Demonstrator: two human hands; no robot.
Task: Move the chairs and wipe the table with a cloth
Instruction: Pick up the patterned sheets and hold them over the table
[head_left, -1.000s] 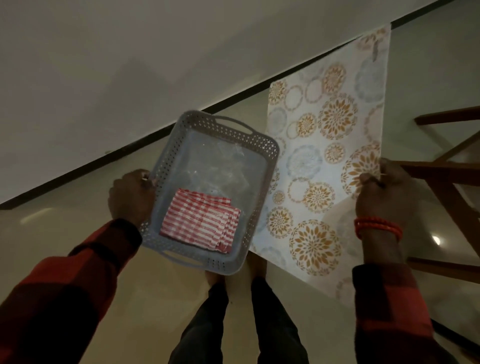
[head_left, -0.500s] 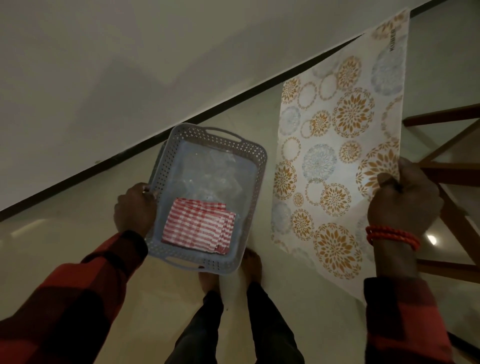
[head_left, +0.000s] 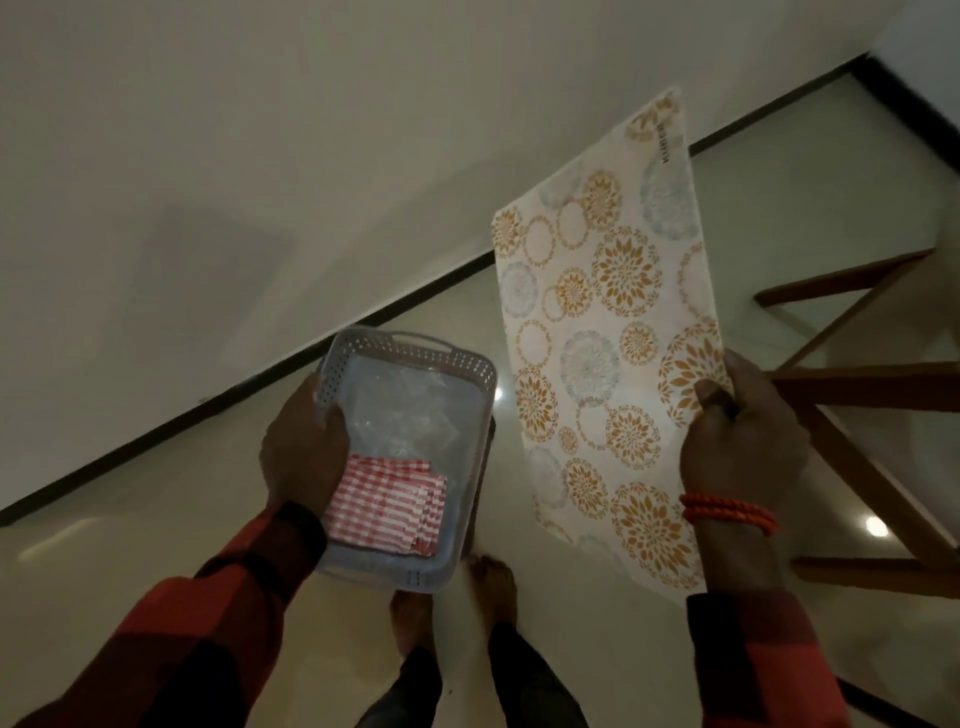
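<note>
Plastic and patterned things fill both hands, which suggests the table is being cleared rather than wiped, so the task looks to be at an early stage. The left hand (head_left: 304, 447) curls over the side rim of a pale perforated basket (head_left: 415, 358) and carries it tilted above the floor; inside lie a folded red-and-white checked cloth (head_left: 389, 512), near the person's end, and some crumpled clear plastic (head_left: 410, 410) beyond it. The right hand (head_left: 737, 441) pinches the long edge of a floral placemat (head_left: 597, 332), thumb on the printed face, fingers hidden behind, so the mat stands almost upright. Both arms, in red-and-black checked sleeves, reach forward and down at about the same height, well apart from each other; an orange bracelet (head_left: 727, 512) circles the right wrist. Wooden bars (head_left: 872, 384) at the right edge, seemingly seen through glass, may belong to the table or a chair; which cannot be told. No tabletop being wiped is visible, and the cloth is folded and untouched, so wiping appears not yet begun, and whether any chair is moved cannot be judged. Bare feet (head_left: 452, 597) stand on glossy floor tile (head_left: 156, 519).
</note>
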